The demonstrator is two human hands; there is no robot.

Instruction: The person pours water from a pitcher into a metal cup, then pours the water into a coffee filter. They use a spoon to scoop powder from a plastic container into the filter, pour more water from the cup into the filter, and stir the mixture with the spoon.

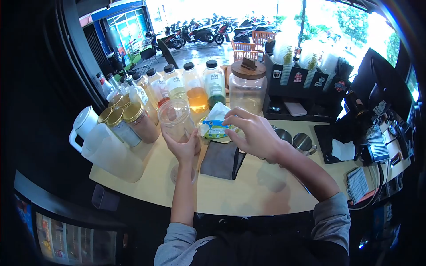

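My left hand (183, 144) is wrapped round a clear, wide-mouthed jar (174, 116), lifted over the counter with its mouth up. To its right is my right hand (255, 133), fingers curved and apart, holding nothing visible. Its fingertips overlap the edge of a green-and-blue tissue pack (214, 128) with a white tissue sticking out of the top. A folded grey cloth (220, 160) lies on the counter just below the pack. Partly hidden behind my left forearm is a clear round object (174, 175).
Syrup bottles with black caps (196, 95) line the back beside a wooden-lidded glass jar (247, 95). Gold-lidded jars (138, 122) and a white pitcher (113, 153) stand left. Metal jugs (303, 142), a cup rack (296, 82) and a black machine (375, 142) are right.
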